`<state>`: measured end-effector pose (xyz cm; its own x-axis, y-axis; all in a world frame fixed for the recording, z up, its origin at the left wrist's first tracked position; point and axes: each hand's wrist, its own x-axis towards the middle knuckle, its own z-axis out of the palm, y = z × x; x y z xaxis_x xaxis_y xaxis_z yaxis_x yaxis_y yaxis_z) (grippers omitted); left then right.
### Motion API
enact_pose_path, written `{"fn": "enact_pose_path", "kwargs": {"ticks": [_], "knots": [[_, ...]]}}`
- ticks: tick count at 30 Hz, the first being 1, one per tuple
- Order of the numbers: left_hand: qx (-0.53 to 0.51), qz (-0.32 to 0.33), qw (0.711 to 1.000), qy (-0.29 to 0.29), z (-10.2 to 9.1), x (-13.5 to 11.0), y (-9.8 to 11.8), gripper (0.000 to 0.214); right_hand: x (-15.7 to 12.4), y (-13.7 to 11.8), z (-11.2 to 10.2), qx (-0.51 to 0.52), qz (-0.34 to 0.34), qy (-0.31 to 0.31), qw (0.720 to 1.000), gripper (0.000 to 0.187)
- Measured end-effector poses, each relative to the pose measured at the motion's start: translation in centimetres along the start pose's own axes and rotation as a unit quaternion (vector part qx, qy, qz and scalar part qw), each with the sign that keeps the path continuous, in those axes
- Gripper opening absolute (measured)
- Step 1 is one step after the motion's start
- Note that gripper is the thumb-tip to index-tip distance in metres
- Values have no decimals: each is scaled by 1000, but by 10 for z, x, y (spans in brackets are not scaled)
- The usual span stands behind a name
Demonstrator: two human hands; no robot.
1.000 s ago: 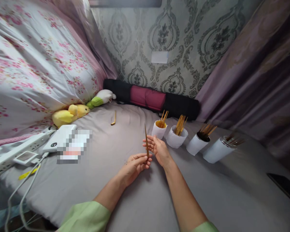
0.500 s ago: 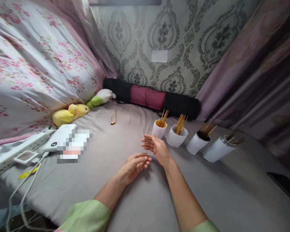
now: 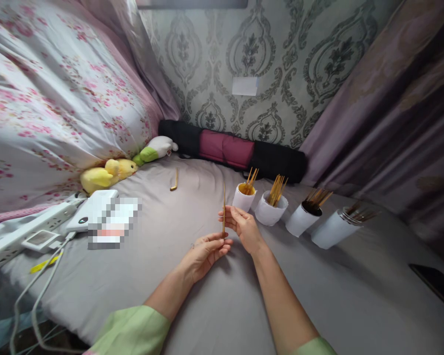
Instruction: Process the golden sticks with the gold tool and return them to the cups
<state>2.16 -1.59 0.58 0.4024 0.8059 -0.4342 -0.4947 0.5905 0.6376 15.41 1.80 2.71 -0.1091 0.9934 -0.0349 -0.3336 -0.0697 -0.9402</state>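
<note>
Between my hands a thin brown wooden stick [image 3: 224, 196] stands almost upright above the bed. My left hand [image 3: 207, 254] pinches its lower end between thumb and fingers. Higher up, my right hand [image 3: 244, 226] closes thumb and fingertips around its middle. Just beyond the right hand is a white-wrapped cup [image 3: 243, 201] with a yellow inside and a few sticks in it. Right of that stand a wider white cup [image 3: 270, 215] full of sticks, a white cup with a dark inside [image 3: 299, 224], and a tilted-looking white container [image 3: 332, 235] with a metallic rim, both holding darker sticks.
A small gold bent tool [image 3: 174, 183] lies on the grey sheet [image 3: 151, 276]. To the left are a white power bank [image 3: 92, 209], power strip [image 3: 33, 227], cables and plush toys [image 3: 107, 176]. A black-and-maroon roll [image 3: 225, 148] lies along the wall; a dark flat object [image 3: 436, 286] is far right.
The stick's top has swung slightly right, from leaning left to nearly upright, and it looks thicker. My right hand has shifted a little right; the left hand barely moved.
</note>
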Motion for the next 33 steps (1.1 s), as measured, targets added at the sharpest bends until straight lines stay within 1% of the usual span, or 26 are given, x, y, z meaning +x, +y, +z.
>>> {"fn": "enact_pose_path", "kwargs": {"ticks": [5,14,18,24,28,33], "knots": [[-7,3,1000,11,2,-1,1,25,1,0,-1,16,0,5,1000,35],[-18,-6,999,31,6,-5,5,40,1,-3,-4,11,-5,19,1000,35],[-12,-3,1000,12,5,-4,5,44,1,-4,-6,5,-13,26,1000,36],[-4,4,1000,-10,2,-4,3,44,2,-8,-9,-3,-28,41,999,38],[1,-2,1000,-26,3,-5,3,44,2,-12,-11,-31,-59,57,996,40],[2,-7,999,-46,4,-7,1,45,3,-15,-14,-76,-107,83,988,47]]}}
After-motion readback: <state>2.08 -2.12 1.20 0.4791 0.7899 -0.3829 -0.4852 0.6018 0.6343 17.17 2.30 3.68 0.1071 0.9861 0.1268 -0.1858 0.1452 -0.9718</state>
